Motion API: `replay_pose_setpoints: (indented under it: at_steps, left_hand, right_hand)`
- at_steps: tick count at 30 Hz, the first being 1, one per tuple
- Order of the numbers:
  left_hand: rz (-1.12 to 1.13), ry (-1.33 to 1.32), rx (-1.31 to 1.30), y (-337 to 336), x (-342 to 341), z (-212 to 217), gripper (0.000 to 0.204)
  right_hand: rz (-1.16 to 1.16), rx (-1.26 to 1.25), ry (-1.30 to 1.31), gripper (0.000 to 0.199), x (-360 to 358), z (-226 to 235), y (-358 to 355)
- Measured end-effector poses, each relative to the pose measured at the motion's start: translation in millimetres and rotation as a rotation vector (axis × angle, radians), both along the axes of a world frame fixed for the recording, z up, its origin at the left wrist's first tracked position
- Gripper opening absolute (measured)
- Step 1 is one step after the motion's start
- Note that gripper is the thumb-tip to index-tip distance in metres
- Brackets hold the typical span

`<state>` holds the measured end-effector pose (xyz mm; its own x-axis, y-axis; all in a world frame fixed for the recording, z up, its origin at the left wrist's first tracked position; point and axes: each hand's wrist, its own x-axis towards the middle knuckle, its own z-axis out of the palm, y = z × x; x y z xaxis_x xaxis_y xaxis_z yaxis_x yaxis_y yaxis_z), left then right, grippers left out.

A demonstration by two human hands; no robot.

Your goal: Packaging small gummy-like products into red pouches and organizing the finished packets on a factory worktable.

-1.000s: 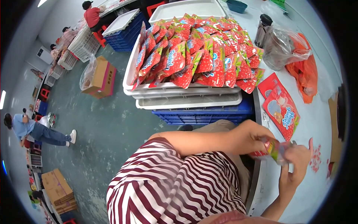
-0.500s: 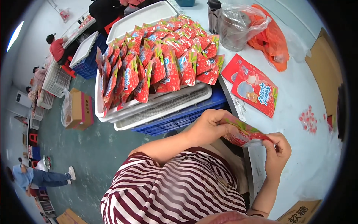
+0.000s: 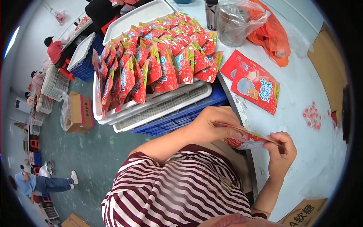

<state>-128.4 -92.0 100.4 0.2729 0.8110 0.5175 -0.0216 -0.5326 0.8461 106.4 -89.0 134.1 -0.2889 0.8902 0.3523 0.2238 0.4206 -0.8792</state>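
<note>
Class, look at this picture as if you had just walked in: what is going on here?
A person in a striped shirt holds one red pouch in both hands, left hand and right hand, at the edge of a white table. A white tray packed with similar red pouches sits alongside on a blue crate.

Left hand [image 3: 211, 126] curled, fingers pinched, forearm bare, bent across body. Right hand [image 3: 281, 151] raised just beside it, fingers pinched, wrist upright.
</note>
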Motion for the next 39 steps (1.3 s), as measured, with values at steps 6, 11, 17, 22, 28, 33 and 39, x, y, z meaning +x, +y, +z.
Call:
replay_pose_setpoints:
  at_steps: [6, 11, 17, 22, 28, 33, 39]
  left_hand:
    - [0.007, 0.047, 0.078, 3, -1, 1, 0.024]
    - [0.046, 0.02, 0.154, 2, 1, -4, 0.016]
    - [0.118, 0.112, 0.128, 1, 7, -2, 0.023]
    - [0.095, 0.297, 0.276, -5, 24, 5, 0.027]
    - [0.105, 0.327, 0.194, -12, 29, 1, 0.033]
    - [0.083, 0.379, 0.265, -9, 28, 0, 0.021]
    - [0.067, 0.341, 0.261, -7, 30, -7, 0.03]
  right_hand:
    - [-0.075, 0.098, -0.042, 0.008, 2, -7, -2]
    - [-0.043, 0.189, -0.138, 0.006, 1, -11, -3]
    - [-0.222, 0.326, -0.252, 0.015, 3, 0, -3]
    - [-0.057, 0.463, -0.545, 0.018, 0, 4, -14]
    - [-0.017, 0.483, -0.476, 0.012, -1, -16, -12]
    - [0.059, 0.463, -0.457, 0.011, -2, -26, -9]
    - [0.104, 0.428, -0.436, 0.007, -5, -17, -13]
